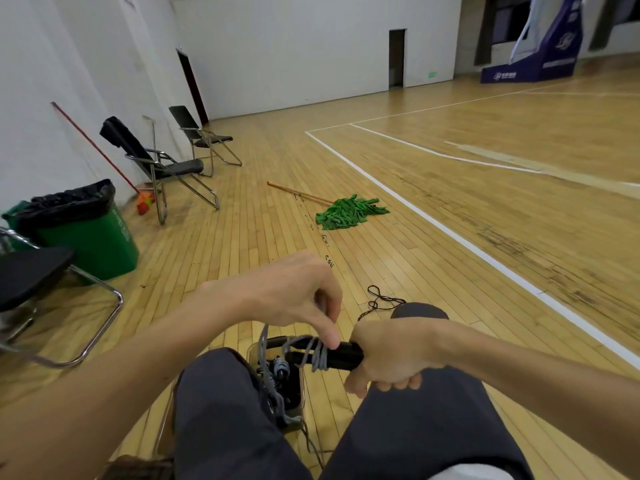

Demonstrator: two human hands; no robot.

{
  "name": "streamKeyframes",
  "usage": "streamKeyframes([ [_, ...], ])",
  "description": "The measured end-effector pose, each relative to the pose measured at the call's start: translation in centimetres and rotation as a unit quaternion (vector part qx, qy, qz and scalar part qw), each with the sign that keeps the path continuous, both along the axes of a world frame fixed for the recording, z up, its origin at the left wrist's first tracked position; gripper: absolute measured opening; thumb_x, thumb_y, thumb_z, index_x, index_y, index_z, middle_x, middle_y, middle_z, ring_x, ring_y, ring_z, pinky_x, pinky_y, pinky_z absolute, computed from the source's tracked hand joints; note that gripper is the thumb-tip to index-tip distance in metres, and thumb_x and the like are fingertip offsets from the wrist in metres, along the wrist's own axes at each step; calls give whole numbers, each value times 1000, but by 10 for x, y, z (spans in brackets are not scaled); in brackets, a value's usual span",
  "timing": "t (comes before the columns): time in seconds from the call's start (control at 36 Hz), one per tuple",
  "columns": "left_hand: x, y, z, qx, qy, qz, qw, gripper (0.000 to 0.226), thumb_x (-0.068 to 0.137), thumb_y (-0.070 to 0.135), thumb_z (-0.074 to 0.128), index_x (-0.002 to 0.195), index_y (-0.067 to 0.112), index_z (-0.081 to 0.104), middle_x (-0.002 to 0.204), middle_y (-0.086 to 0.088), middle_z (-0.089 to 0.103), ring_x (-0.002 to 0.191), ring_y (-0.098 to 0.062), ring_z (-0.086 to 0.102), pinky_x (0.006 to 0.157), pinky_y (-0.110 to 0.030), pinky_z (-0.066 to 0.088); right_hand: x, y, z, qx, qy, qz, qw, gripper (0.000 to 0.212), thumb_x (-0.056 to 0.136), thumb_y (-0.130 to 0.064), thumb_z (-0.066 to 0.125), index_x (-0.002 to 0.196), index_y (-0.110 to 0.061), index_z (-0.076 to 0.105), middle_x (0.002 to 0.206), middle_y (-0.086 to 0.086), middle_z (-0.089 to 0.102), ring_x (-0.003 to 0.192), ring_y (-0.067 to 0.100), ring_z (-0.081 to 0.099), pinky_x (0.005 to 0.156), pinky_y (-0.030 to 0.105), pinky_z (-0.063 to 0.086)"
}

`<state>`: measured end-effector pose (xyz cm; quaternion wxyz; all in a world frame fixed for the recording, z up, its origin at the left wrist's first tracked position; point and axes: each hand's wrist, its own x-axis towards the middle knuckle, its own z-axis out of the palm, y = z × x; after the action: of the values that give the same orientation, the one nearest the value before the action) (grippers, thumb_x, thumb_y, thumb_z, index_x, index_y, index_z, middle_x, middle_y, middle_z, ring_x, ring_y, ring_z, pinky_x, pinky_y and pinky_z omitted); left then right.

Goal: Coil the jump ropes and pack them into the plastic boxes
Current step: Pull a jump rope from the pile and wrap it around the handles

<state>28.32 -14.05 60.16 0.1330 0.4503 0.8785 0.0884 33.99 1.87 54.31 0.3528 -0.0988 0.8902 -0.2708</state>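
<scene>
while right hand (388,355) grips handles (346,356), left hand (291,289) pinches rope (319,358), box (302,389) between knees (214,386), open floor (398,258) ahead

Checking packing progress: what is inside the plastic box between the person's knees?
The plastic box holds at least one wound jump rope, grey cord on black handles. The left leg covers much of the box, so the count cannot be told.

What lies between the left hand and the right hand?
In the head view, black handles wound with grey rope lie there; the right hand grips them, the left hand pinches the rope.
</scene>
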Motion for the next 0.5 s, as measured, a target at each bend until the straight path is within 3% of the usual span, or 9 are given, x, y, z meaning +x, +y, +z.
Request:
streamKeyframes([
  [0.19,-5,-8,-13,75,-186,7,980,22,73,25,88,77,8,75,70,2,69,66,-9,62,63,-24,48,14,4,2,11,5,63,998,14,97,-21,62,91,-9,58,63,3,43,47,16,36,45,25,34],
  [0.31,-6,-15,-24,109,-274,7,955,18,75,20,86,79,6,74,72,-6,69,66,-15,61,61,-28,47,21,4,4,17,56,93,994,26,96,-27,64,87,-4,61,70,9,50,59,25,47,57,36,41],
  [0.42,-7,-20,-34,174,-361,14,916,19,73,29,83,76,13,74,66,-1,65,59,-16,55,55,-26,42,27,6,9,-38,96,92,990,27,96,-28,64,80,-7,58,63,2,45,55,17,41,54,32,35],
  [0.5,-5,-25,-44,251,-427,14,869,35,72,50,83,76,17,74,65,2,65,54,-13,57,50,-24,42,29,7,12,-107,100,77,986,29,97,-26,65,76,-8,54,64,3,48,55,18,42,55,32,35],
])
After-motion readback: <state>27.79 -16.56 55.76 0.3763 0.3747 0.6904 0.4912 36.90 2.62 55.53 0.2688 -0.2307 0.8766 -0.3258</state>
